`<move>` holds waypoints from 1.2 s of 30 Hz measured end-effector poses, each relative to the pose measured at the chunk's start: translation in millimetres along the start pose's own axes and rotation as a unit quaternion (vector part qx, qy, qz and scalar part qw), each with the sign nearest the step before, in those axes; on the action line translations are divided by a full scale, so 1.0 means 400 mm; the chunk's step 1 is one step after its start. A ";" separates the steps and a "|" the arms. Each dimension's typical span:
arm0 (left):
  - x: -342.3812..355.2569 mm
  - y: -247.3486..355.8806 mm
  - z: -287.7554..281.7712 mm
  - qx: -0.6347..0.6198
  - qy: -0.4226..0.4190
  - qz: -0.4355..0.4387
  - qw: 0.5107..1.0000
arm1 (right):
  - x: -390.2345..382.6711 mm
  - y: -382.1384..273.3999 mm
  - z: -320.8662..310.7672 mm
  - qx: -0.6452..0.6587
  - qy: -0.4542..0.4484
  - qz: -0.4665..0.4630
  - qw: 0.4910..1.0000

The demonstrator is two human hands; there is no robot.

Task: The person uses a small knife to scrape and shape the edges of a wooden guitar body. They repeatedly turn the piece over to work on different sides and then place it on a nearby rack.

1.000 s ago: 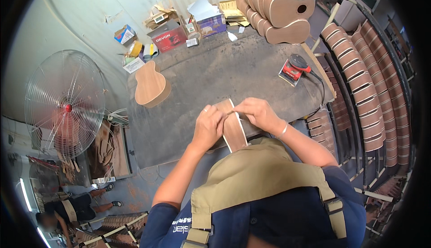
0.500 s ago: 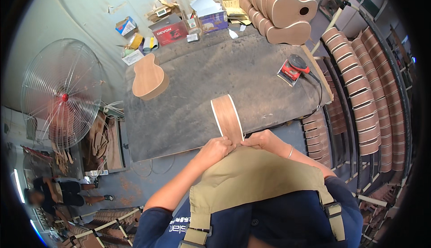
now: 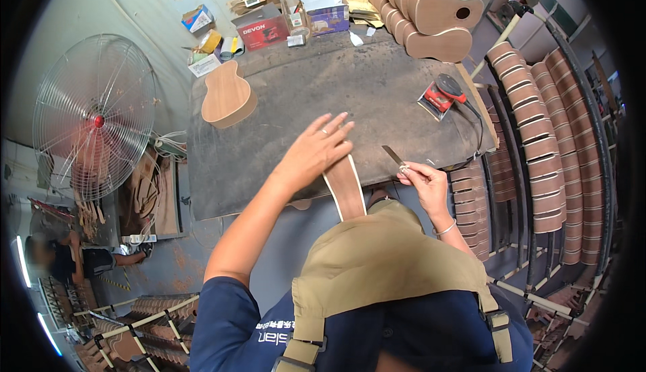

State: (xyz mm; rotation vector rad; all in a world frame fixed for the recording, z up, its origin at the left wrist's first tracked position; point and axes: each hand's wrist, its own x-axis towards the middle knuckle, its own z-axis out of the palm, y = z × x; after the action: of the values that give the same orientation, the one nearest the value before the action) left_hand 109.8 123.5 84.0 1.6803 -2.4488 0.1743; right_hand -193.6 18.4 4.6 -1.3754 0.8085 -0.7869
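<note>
A small wooden instrument body (image 3: 348,197) with pale edging along both sides stands edge-on between the bench edge and my apron. My left hand (image 3: 313,150) lies over its far end, fingers stretched out and slightly spread, hiding that end. To the right of the body, my right hand (image 3: 427,182) pinches a thin, flat dark blade (image 3: 391,155) by a pale wrapped grip. The blade's tip points up and left over the bench, apart from the wood.
The dark workbench (image 3: 296,103) carries another small guitar-shaped body (image 3: 229,96), a red sander (image 3: 441,96), boxes (image 3: 262,27) and stacked bodies (image 3: 437,9). A large fan (image 3: 97,120) stands left. Racks of bodies (image 3: 531,143) flank the right. Another person (image 3: 67,257) is at the lower left.
My left hand has moved from the near end of the instrument body to its far end. My right hand has moved right, off the body, and the blade now shows in it.
</note>
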 end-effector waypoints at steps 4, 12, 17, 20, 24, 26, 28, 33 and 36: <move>-0.078 -0.030 -0.059 -0.040 0.038 -0.139 0.989 | -0.004 -0.004 -0.004 -0.014 0.040 -0.017 0.999; -0.185 0.311 0.011 -0.189 0.092 -0.493 0.844 | 0.060 0.002 0.170 0.013 -0.005 -0.047 0.999; -0.170 0.464 0.086 -0.269 -0.013 -0.508 0.818 | 0.060 0.081 0.254 0.048 -0.095 0.060 0.993; -0.196 0.472 0.116 -0.334 -0.040 -0.478 0.812 | 0.024 0.085 0.248 0.010 -0.116 0.043 0.992; -0.205 0.463 0.192 -0.382 -0.104 -0.479 0.783 | -0.019 0.096 0.219 -0.017 -0.131 0.037 0.990; -0.208 0.465 0.220 -0.396 -0.096 -0.465 0.786 | -0.035 0.099 0.205 -0.020 -0.143 0.035 0.989; -0.216 0.456 0.265 -0.416 -0.074 -0.460 0.781 | -0.046 0.102 0.196 -0.016 -0.160 0.030 0.986; -0.211 0.365 0.260 -0.550 -0.086 -0.494 0.667 | -0.025 0.095 0.210 -0.012 -0.155 0.000 0.988; -0.203 0.282 0.247 -0.583 -0.084 -0.489 0.644 | 0.030 0.058 0.211 -0.004 -0.111 -0.007 0.994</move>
State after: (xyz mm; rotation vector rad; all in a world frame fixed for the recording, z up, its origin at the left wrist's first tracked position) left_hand 26.1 219.7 -29.3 1.8722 -0.7653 -1.3744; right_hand -115.0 52.4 -16.6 -1.4484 0.6298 -0.6277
